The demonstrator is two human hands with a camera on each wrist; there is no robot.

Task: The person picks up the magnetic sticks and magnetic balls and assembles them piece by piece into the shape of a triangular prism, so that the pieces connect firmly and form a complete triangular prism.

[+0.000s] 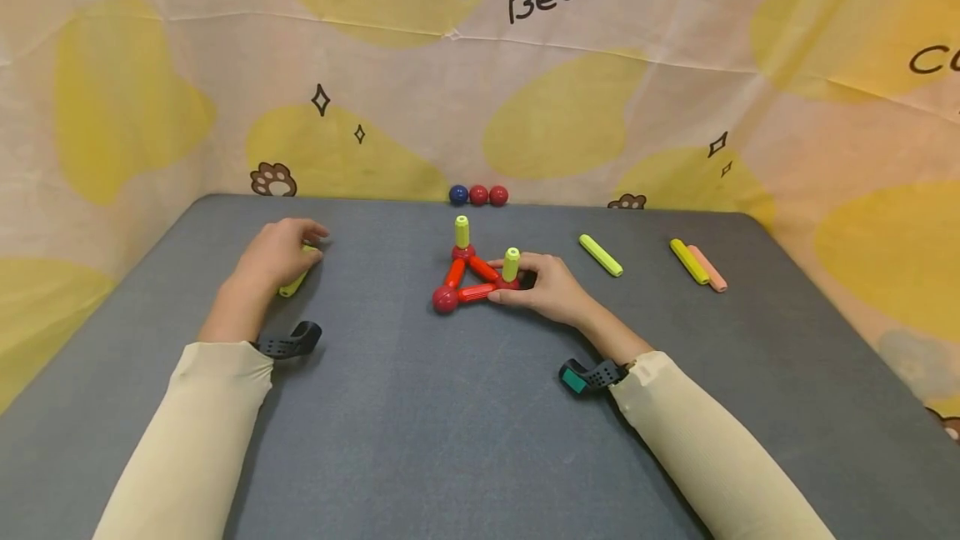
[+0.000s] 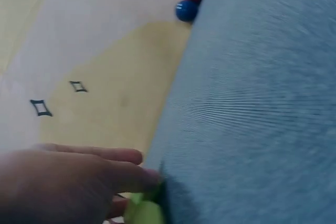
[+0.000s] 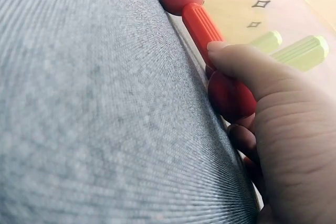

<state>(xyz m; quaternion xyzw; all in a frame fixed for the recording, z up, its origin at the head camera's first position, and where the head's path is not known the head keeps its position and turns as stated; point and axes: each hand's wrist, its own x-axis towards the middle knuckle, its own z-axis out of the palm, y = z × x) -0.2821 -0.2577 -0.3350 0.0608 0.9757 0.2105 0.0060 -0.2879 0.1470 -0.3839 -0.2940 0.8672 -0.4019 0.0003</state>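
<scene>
A triangle of red rods (image 1: 474,293) and red balls (image 1: 446,299) lies on the table. Two light-green rods (image 1: 462,232) stand upright on its far and right balls. My right hand (image 1: 551,290) grips the right corner, thumb along a red rod (image 3: 202,27) and other fingers around the ball (image 3: 227,97). On the left, my left hand (image 1: 272,255) holds a light-green rod (image 1: 291,287) between fingers and thumb, low at the tabletop. Its end (image 2: 144,212) shows below the fingers in the left wrist view; the hand hides the rest.
One blue ball (image 1: 458,195) and two red balls (image 1: 489,195) line the table's back edge by the printed cloth (image 1: 405,107). A light-green rod (image 1: 601,255) lies right of the triangle; farther right, a yellow rod (image 1: 689,262) and a pink rod (image 1: 707,268) lie side by side.
</scene>
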